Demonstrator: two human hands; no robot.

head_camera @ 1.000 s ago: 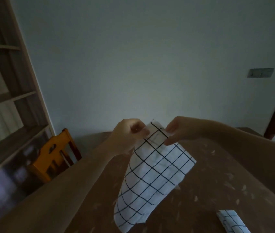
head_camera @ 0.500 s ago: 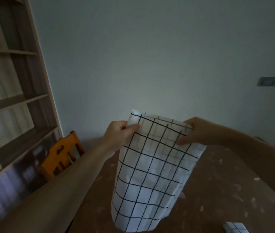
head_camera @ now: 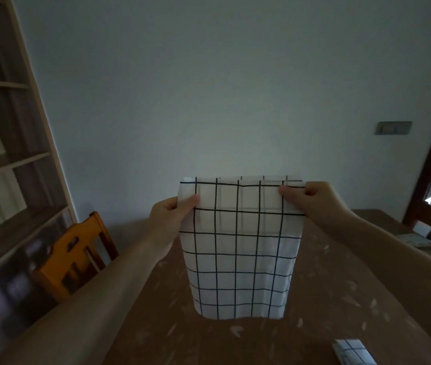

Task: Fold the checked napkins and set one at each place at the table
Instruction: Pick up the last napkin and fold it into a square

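White black-checked cloth napkin (head_camera: 240, 248) hangs limp and light, top corners pinched at 10 and 2 o'clock by left hand (head_camera: 172, 219) and right hand (head_camera: 311, 200) fingers.

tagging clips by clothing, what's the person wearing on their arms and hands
Nothing shows on either one. The left hand and right hand are bare, with no gloves, rings, watch or bracelet visible. Both forearms are uncovered all the way to the frame edge, so any sleeves end out of view.
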